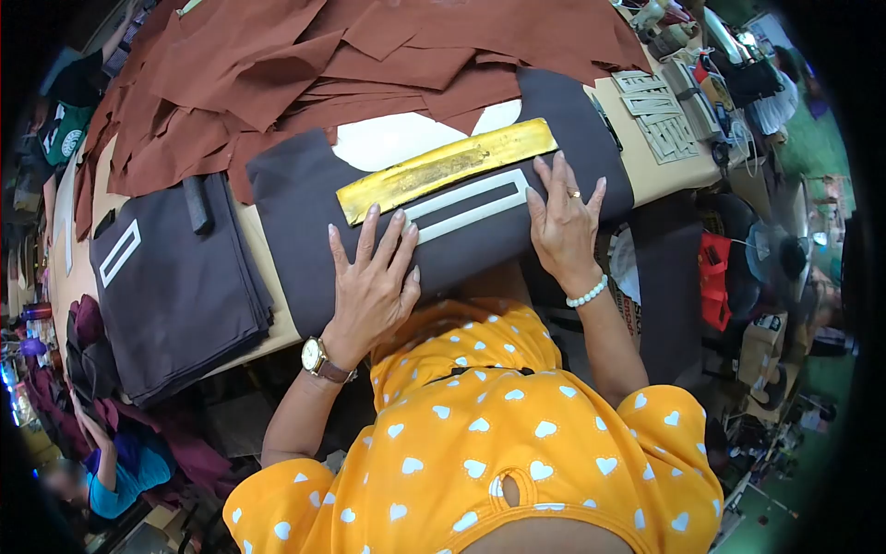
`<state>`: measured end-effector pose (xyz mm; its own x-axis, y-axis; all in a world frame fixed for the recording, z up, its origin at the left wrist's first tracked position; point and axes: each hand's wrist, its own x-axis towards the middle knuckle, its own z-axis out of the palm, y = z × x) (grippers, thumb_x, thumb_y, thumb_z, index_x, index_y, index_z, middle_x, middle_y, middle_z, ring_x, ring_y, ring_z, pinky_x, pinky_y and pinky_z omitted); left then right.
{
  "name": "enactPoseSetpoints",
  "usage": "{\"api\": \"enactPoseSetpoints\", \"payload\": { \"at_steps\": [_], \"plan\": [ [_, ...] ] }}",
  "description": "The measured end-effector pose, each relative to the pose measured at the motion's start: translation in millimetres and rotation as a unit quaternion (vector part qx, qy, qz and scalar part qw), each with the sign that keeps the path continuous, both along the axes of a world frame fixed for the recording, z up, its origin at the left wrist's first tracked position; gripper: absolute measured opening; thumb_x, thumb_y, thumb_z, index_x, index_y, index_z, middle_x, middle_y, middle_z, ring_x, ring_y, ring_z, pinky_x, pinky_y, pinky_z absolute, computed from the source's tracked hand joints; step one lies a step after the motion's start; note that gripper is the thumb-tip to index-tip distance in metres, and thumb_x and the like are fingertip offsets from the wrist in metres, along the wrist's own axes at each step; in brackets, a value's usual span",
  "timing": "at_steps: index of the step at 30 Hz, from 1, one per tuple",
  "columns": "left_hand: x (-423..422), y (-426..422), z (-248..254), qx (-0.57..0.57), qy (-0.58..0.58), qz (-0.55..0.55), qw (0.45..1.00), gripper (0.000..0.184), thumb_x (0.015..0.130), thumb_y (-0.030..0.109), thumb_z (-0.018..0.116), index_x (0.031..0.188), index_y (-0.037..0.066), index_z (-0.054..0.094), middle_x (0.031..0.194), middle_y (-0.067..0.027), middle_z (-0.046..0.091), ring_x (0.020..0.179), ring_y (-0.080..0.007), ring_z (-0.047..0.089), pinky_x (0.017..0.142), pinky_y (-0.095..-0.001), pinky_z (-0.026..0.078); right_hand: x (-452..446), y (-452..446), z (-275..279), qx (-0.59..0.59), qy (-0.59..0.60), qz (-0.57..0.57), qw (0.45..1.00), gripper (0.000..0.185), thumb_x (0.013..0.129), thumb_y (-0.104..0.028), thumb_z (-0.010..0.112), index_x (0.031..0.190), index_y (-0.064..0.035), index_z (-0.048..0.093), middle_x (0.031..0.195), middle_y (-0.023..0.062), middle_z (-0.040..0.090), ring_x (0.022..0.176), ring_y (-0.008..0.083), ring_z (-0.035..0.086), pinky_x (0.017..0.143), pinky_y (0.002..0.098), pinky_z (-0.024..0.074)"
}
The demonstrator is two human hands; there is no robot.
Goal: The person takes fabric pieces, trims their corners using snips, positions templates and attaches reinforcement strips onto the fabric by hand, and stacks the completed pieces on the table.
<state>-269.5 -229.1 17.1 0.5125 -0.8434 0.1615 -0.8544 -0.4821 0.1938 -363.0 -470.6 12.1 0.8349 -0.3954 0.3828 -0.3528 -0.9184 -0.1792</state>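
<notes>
In the head view, dark fabric [305, 222] lies spread over the near edge of the table. On it rests a white rectangular frame-shaped piece [466, 210] with a long slot. Just beyond that piece is a yellow strip [448, 168] with a worn, darkened middle. My left hand [374, 268] lies with fingers spread on the fabric, its fingertips at the left end of the white frame and near the strip. My right hand [563, 222] rests with fingers apart at the frame's right end, its fingertips close to the strip's right end.
Brown fabric pieces [277, 74] are heaped at the back. A stack of dark fabric [175, 286] at left carries a dark-handled tool [197, 205] and a small white frame [120, 252]. Slotted beige pieces [657, 115] lie at right. Another person [125, 466] is at lower left.
</notes>
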Motion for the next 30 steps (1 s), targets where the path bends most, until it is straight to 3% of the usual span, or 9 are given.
{"api": "enactPoseSetpoints", "payload": {
  "at_steps": [3,5,7,11,15,18,22,27,30],
  "plan": [
    [3,-3,0,0.003,-0.009,-0.001,1.000,0.049,0.080,0.019,0.050,0.128,0.008,0.047,0.139,-0.0083,0.038,0.135,-0.0306,0.022,0.104,-0.0637,0.004,7,31,7,-0.026,-0.017,0.014,0.999,0.048,0.088,-0.022,0.049,0.126,0.0055,0.040,0.123,0.0159,0.053,0.119,0.0294,0.046,0.100,0.0629,0.0190],
    [1,-2,2,0.017,-0.012,-0.008,1.000,0.049,0.081,0.020,0.050,0.128,0.008,0.047,0.139,-0.0082,0.038,0.135,-0.0304,0.022,0.103,-0.0638,0.005,8,78,2,0.062,-0.001,0.162,0.985,0.048,0.086,-0.017,0.048,0.128,0.0045,0.039,0.125,0.0205,0.050,0.119,0.0304,0.047,0.102,0.0598,0.0205],
    [0,-1,2,0.024,-0.022,-0.006,0.999,0.048,0.082,0.020,0.050,0.128,0.008,0.047,0.139,-0.0082,0.039,0.135,-0.0302,0.022,0.104,-0.0636,0.005,5,112,-22,0.138,-0.044,0.194,0.970,0.048,0.085,-0.011,0.045,0.131,0.0029,0.038,0.127,0.0163,0.051,0.119,0.0269,0.049,0.102,0.0574,0.0224],
    [-4,-3,1,0.043,-0.065,0.004,0.997,0.046,0.083,0.021,0.050,0.127,0.007,0.048,0.137,-0.0083,0.040,0.135,-0.0297,0.023,0.104,-0.0630,0.005,-7,68,-12,0.071,-0.010,0.153,0.986,0.045,0.087,-0.004,0.039,0.132,0.0035,0.037,0.125,0.0031,0.056,0.118,0.0207,0.051,0.102,0.0555,0.0239],
    [-13,4,2,0.069,-0.089,0.032,0.993,0.042,0.084,0.021,0.050,0.124,0.006,0.051,0.134,-0.0092,0.044,0.134,-0.0299,0.025,0.105,-0.0618,0.004,-21,26,-11,0.102,-0.040,0.093,0.990,0.048,0.088,-0.003,0.039,0.135,0.0031,0.030,0.120,0.0027,0.059,0.113,0.0180,0.055,0.103,0.0579,0.0216],
    [-14,10,9,0.059,-0.091,0.046,0.993,0.038,0.085,0.022,0.051,0.119,0.005,0.055,0.130,-0.0101,0.047,0.133,-0.0304,0.028,0.104,-0.0619,0.005,-24,0,-12,0.034,-0.035,0.041,0.998,0.046,0.090,-0.006,0.039,0.134,0.0039,0.032,0.118,0.0019,0.060,0.111,0.0197,0.056,0.102,0.0588,0.0215],
    [-3,22,12,-0.014,-0.050,0.105,0.993,0.036,0.086,0.025,0.051,0.115,0.004,0.057,0.123,-0.0111,0.051,0.130,-0.0318,0.031,0.103,-0.0625,0.010,-2,-40,12,-0.001,0.034,-0.048,0.998,0.042,0.089,-0.011,0.043,0.127,0.0039,0.041,0.114,0.0113,0.060,0.106,0.0246,0.057,0.100,0.0575,0.0261],
    [21,13,-6,-0.105,-0.057,0.331,0.936,0.048,0.092,0.032,0.045,0.132,0.005,0.041,0.135,-0.0187,0.039,0.129,-0.0370,0.029,0.103,-0.0584,0.019,62,-17,0,0.044,-0.021,0.228,0.973,0.051,0.088,-0.033,0.051,0.132,-0.0077,0.040,0.131,0.0108,0.047,0.123,0.0263,0.042,0.101,0.0522,0.0269],
    [27,20,-28,-0.057,-0.056,0.415,0.906,0.056,0.093,0.035,0.043,0.138,0.005,0.030,0.138,-0.0238,0.033,0.129,-0.0393,0.028,0.103,-0.0571,0.021,80,-11,-19,0.031,0.009,0.303,0.952,0.059,0.083,-0.037,0.057,0.133,-0.0110,0.040,0.132,0.0092,0.047,0.125,0.0252,0.041,0.102,0.0518,0.0262]
  ]
}}
